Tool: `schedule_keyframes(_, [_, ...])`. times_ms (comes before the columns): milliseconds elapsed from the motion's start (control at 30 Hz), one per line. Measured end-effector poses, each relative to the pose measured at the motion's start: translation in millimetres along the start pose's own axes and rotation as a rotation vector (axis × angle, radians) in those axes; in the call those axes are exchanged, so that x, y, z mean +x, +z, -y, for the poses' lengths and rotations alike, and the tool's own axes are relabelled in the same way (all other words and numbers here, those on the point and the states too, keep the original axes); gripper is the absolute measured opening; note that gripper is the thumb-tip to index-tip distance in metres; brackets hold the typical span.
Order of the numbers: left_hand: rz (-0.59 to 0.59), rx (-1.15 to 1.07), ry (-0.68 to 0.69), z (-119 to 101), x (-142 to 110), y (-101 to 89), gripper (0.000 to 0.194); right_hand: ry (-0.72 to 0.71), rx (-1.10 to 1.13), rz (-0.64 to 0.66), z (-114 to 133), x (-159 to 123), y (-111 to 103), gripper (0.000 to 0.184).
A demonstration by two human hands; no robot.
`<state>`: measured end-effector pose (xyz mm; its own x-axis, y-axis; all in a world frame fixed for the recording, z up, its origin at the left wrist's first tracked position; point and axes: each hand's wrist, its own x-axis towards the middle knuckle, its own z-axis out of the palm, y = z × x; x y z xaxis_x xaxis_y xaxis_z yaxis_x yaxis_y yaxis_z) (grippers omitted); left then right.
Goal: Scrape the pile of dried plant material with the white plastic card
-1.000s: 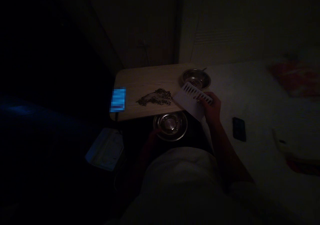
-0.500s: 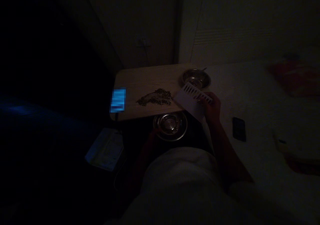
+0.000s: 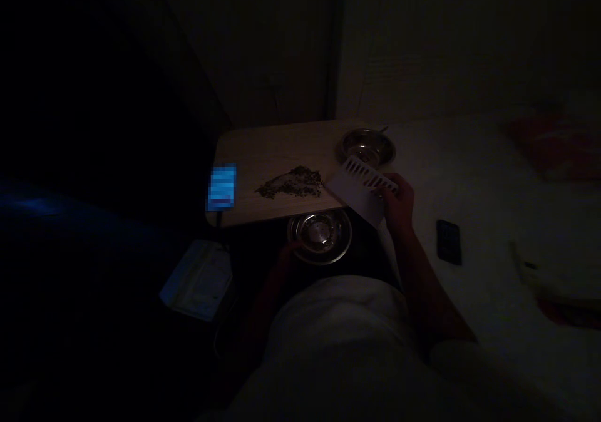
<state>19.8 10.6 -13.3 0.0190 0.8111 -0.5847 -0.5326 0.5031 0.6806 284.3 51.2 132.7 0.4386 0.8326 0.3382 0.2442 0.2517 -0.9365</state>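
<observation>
My right hand (image 3: pixel 398 203) is closed around the slotted edge of a flat white plastic sheet, a scraper-like piece (image 3: pixel 357 195). Its far corner rests at or just above the tabletop, right of a spread pile of small dark bits (image 3: pixel 298 183) that look like seeds or grains. Below the table's front edge, my left hand (image 3: pixel 290 248) grips the left rim of a shiny metal bowl (image 3: pixel 345 247) with some dark bits in it. Dim light hides most of those fingers. A second metal bowl (image 3: pixel 387 143) stands behind the white piece, with a utensil handle showing at its rim.
A small wooden table (image 3: pixel 253 146) carries the pile and a glowing screen (image 3: pixel 221 187) at its left end. A dark phone (image 3: pixel 449 241) lies on the pale bedding (image 3: pixel 488 221) to the right. Lower left is a pale box-like object (image 3: pixel 200 281). Red cloth-like things (image 3: pixel 554 146) lie farther right.
The picture has become a little darker. Both hands, the white piece, the bowls and the pile stay practically where they were.
</observation>
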Motion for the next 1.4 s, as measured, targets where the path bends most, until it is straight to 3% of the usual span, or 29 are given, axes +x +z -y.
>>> schedule_keyframes(167, [-0.025, 0.007, 0.012, -1.8, -3.6, -0.5, 0.011, -0.012, 0.002, 0.009, 0.9, -0.3, -0.1, 0.011])
schedule_keyframes(300, [0.029, 0.001, -0.003, -1.3, -0.6, -0.6, 0.016, -0.012, 0.012, 0.018, -1.4, 0.1, 0.1, 0.012])
schedule_keyframes(667, [-0.076, 0.041, 0.0, 0.3, 1.0, -1.1, 0.01, -0.029, 0.008, 0.022, 1.1, 0.7, -0.7, 0.013])
schedule_keyframes(867, [0.037, 0.018, -0.025, 0.3, 2.1, -3.6, 0.018, -0.019, 0.001, 0.013, 0.9, 0.7, 0.0, 0.012])
schedule_keyframes(1233, [-0.025, 0.04, -0.003, -2.0, -2.7, -0.5, 0.013, -0.027, -0.005, 0.004, 1.2, 0.3, -0.1, 0.013])
schedule_keyframes(1400, [0.014, 0.051, -0.025, -2.8, -1.1, -0.6, 0.017, -0.016, 0.0, 0.008, -0.3, 0.4, -0.2, 0.014])
